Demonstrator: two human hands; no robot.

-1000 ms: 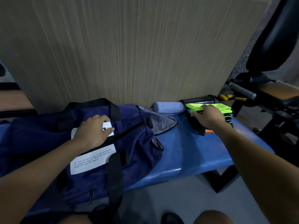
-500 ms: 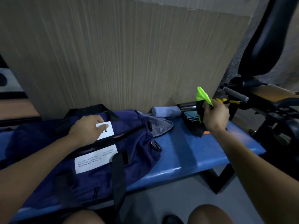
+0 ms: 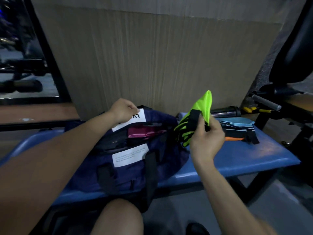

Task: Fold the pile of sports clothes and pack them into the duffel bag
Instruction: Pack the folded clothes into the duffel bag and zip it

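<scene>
The duffel bag (image 3: 128,160) lies on the blue table (image 3: 245,158), and its top is open. The left hand (image 3: 122,110) grips the far edge of the opening, at a white label, and pulls it back so that the mouth stays wide. Inside the bag I can see a folded magenta garment (image 3: 144,132) and something dark beside it, so a part of the packing seems to be done.

The right hand (image 3: 205,141) is lifted above the table, just beside the right end of the bag. Its fingers are curled around a neon yellow-green garment (image 3: 196,116) with black parts; one pointed corner of it stands up above the hand. The garment looks bunched, not neatly flat, and I cannot tell if it is really folded.

On the table to the right, well apart from the bag, a small stack of clothes (image 3: 237,127) waits: light blue cloth on top, a darker piece under it, and an orange edge at the bottom. Behind the stack a dark bottle (image 3: 225,111) lies on its side.

In my judgement the task is near the middle. Some pieces are already in the bag, one piece is in the hand and probably goes in next, and the stack on the right is left to pack.
</scene>
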